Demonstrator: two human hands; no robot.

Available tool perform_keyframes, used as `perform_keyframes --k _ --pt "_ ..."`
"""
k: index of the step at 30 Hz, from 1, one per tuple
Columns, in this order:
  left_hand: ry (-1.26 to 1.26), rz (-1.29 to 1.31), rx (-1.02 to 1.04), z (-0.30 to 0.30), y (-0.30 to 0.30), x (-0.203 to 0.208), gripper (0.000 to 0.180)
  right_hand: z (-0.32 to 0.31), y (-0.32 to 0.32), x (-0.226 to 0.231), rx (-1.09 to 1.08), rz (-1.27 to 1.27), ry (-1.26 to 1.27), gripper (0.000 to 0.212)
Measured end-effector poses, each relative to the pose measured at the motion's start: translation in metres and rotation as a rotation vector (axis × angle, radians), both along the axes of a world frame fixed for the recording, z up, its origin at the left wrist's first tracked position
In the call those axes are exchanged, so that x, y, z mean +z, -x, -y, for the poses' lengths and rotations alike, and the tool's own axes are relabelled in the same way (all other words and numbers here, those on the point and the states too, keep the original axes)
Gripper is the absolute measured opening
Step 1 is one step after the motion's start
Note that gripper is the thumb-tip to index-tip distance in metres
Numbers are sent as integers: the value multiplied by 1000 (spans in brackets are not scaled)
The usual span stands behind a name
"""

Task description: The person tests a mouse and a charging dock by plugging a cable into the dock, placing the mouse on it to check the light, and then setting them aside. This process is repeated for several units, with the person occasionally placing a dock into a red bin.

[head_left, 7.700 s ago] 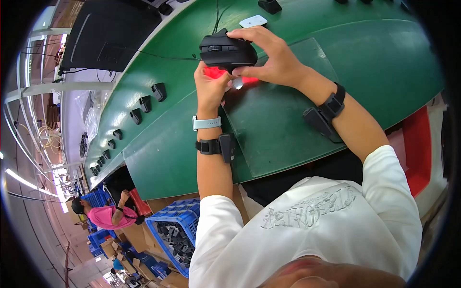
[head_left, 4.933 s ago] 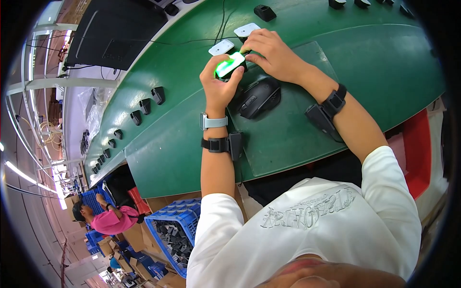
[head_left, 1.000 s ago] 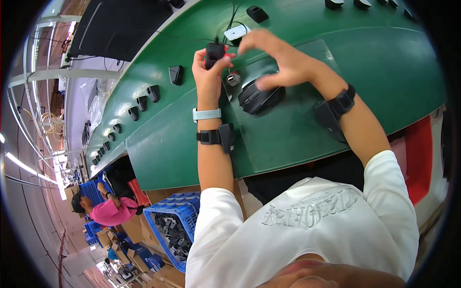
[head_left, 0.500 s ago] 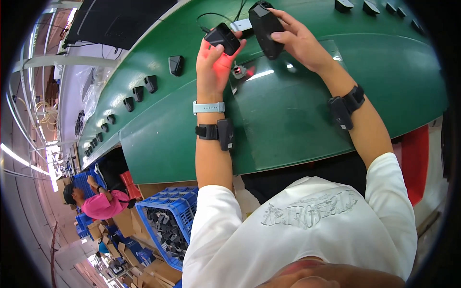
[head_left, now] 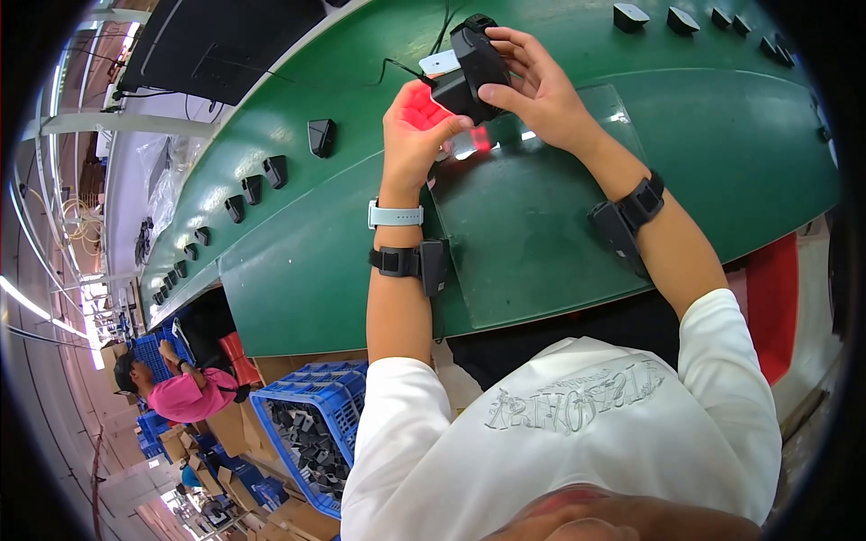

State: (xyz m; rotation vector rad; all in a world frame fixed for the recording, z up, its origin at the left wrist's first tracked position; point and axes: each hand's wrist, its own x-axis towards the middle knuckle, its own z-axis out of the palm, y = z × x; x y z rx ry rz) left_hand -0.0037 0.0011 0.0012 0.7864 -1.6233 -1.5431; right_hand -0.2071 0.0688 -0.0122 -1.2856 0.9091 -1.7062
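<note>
Toward the far edge of the desk (head_left: 722, 180), your two hands meet above the glossy sheet (head_left: 541, 234) that lies across its middle. Your left hand (head_left: 417, 135) is half curled around an angular black base (head_left: 454, 96), thumb along its near side; the other fingers are mostly hidden, and red light glows over the palm. Your right hand (head_left: 546, 95) is curved about a black mouse (head_left: 481, 61), tilted on its side, with the thumb on the near part and the fingers spread behind. Mouse and base overlap in view, so you cannot tell exactly how they touch. A thin black cable (head_left: 390, 63) runs to the base, and a white-topped piece (head_left: 438, 62) sits just beyond it, partly covered by the mouse. Black blocks (head_left: 276, 171) stand in a row along the desk's left stretch, with more small blocks (head_left: 683, 21) near its far right corner. Below the near edge, to your left, a blue crate (head_left: 334, 383) holds a heap of dark parts (head_left: 311, 442).
</note>
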Motion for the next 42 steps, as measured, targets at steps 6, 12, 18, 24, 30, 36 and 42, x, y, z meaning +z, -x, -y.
perform_keyframes --k 6,12,18,24,30,36,42 --pt "41 19 17 1 -2 -6 54 -8 -6 4 -69 -259 74 76" --pt "58 12 -10 1 0 -12 55 -14 -5 12 -216 -591 300 70" --pt "74 61 -9 1 -1 -16 44 -14 -6 12 -317 -647 351 71" --pt "188 155 -30 5 -2 -20 36 -15 -9 12 -356 -640 316 68" --pt "123 69 -53 4 -5 -21 41 -16 -12 12 -365 -620 280 67" --pt "-177 -429 -61 10 2 -12 49 -13 0 9 -148 -464 191 60" --pt "315 -95 227 15 -4 -21 40 -17 4 3 357 -655 125 58"
